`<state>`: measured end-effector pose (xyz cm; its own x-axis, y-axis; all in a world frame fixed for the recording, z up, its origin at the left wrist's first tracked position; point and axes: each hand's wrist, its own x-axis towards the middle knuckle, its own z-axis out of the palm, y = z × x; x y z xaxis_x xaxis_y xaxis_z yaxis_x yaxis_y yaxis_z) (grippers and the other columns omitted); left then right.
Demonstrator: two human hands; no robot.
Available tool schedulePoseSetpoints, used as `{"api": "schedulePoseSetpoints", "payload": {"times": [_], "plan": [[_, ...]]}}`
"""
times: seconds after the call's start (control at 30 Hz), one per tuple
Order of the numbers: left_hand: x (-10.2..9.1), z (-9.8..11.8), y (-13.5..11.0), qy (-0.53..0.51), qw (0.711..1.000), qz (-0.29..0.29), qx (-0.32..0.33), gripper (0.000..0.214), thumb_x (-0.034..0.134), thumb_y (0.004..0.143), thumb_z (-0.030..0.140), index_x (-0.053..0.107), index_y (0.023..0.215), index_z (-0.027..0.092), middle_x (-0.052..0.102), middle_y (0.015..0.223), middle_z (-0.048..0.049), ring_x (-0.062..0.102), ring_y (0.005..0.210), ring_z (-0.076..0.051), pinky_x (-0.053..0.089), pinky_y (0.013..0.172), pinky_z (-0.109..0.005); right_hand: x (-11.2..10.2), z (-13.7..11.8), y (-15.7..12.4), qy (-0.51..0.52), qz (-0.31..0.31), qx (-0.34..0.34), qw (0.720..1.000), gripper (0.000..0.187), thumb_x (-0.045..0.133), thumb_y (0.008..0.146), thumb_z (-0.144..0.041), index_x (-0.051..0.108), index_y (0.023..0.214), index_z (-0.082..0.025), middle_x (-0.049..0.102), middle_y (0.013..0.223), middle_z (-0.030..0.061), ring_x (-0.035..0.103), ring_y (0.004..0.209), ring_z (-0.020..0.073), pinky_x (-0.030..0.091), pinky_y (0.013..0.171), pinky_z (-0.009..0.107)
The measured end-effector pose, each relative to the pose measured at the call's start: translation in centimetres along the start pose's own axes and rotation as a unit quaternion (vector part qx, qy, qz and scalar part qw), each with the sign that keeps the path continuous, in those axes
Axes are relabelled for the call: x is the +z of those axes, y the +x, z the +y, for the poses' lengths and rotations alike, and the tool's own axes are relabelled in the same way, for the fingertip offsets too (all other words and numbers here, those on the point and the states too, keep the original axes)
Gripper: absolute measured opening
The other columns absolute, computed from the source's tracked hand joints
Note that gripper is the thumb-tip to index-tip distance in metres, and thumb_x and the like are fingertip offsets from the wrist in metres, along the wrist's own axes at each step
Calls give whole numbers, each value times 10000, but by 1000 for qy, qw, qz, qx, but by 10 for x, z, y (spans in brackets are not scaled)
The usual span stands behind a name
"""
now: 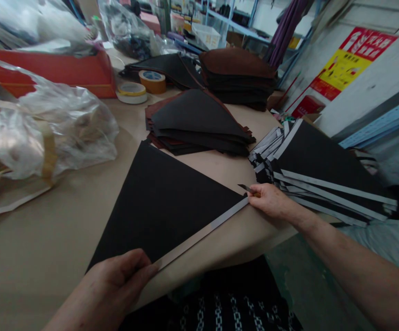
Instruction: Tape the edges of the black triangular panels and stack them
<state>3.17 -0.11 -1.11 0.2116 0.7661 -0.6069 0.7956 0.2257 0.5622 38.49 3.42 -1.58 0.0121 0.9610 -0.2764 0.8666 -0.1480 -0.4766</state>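
Observation:
A large black triangular sheet (158,207) lies flat on the brown table (47,239). A grey tape strip (202,232) runs along its near edge. My left hand (116,280) pinches the near end of that strip at the sheet's lower corner. At the strip's far end my right hand (271,202) is closed on a small blade (244,187), which points at the sheet's right corner.
A stack of taped black triangles (323,170) sits right of my right hand. Further back are piles of dark triangular sheets (195,119) and brown ones (237,69). Tape rolls (132,92), a red box (58,69) and a clear plastic bag (47,128) are at the left.

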Motion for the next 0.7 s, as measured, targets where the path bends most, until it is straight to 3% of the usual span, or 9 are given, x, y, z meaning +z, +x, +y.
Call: {"api": "schedulePoseSetpoints", "payload": {"times": [0.17, 0.3, 0.43, 0.57, 0.7], "plan": [[0, -2, 0, 1, 1000, 9, 7, 426, 496, 657, 607, 538, 533, 201, 435, 484, 13, 407, 471, -131, 294, 455, -222, 2, 2, 1, -15, -16, -12, 1000, 84, 467, 715, -213, 537, 685, -178, 569, 641, 9, 513, 617, 141, 325, 571, 247], [1, -1, 0, -17, 999, 20, 30, 399, 516, 695, 566, 546, 541, 200, 442, 484, 13, 413, 476, -130, 281, 445, -213, 1, 2, -4, -21, 41, -16, 999, 111, 522, 707, -213, 515, 815, -192, 571, 686, -3, 497, 620, 136, 328, 591, 254], [1, 5, 0, -23, 999, 19, 21, 381, 531, 688, 547, 558, 538, 198, 461, 482, 7, 415, 475, -133, 286, 443, -214, -7, -12, -13, 42, 66, -66, 995, 79, 502, 780, -241, 492, 722, -188, 535, 658, -9, 469, 624, 122, 333, 607, 257], [1, 7, -3, -25, 1000, 15, 11, 382, 546, 681, 554, 583, 555, 196, 500, 508, -2, 442, 496, -142, 298, 450, -216, -9, -34, -8, 216, -2, -111, 970, 186, 513, 824, -336, 510, 729, -177, 441, 614, -36, 401, 565, 87, 318, 557, 233], [2, 4, -4, -19, 1000, 15, 16, 383, 540, 714, 544, 587, 571, 192, 497, 518, 3, 438, 496, -136, 286, 448, -218, 12, -42, 7, 335, -72, -86, 936, 300, 555, 800, -443, 481, 690, -174, 355, 538, -70, 296, 455, 55, 239, 454, 216]]}}
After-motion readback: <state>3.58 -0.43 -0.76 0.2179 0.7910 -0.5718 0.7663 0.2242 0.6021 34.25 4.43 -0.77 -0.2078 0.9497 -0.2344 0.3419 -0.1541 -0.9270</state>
